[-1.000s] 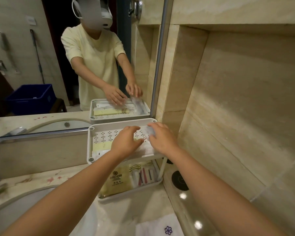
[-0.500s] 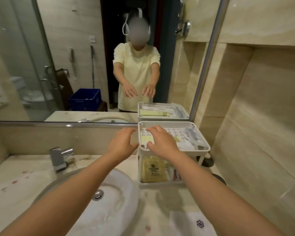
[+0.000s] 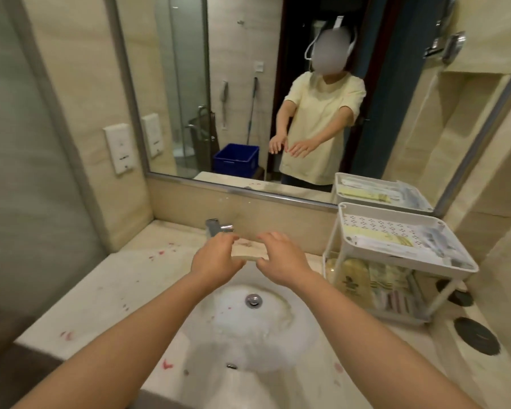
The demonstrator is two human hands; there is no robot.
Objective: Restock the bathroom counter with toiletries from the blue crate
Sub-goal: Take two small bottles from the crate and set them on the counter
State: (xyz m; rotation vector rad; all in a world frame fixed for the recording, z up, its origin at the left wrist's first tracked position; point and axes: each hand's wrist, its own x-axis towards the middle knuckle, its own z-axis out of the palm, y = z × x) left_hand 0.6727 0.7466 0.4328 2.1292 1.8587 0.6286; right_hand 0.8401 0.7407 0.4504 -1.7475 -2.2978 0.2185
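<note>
- Looking at a beige stone counter (image 3: 124,278) with reddish specks, a white sink (image 3: 248,329), a chrome faucet (image 3: 219,227) and a mirror (image 3: 189,84) behind.
- Left hand (image 3: 216,258) and right hand (image 3: 283,256) hover over the basin, fingers loose, holding nothing.
- Yellow packet (image 3: 378,236) lies flat atop the white two-tier rack (image 3: 463,267) at right, long axis left-right along the mirror.
- Blue crate (image 3: 236,159) shows only in the reflection.
</note>
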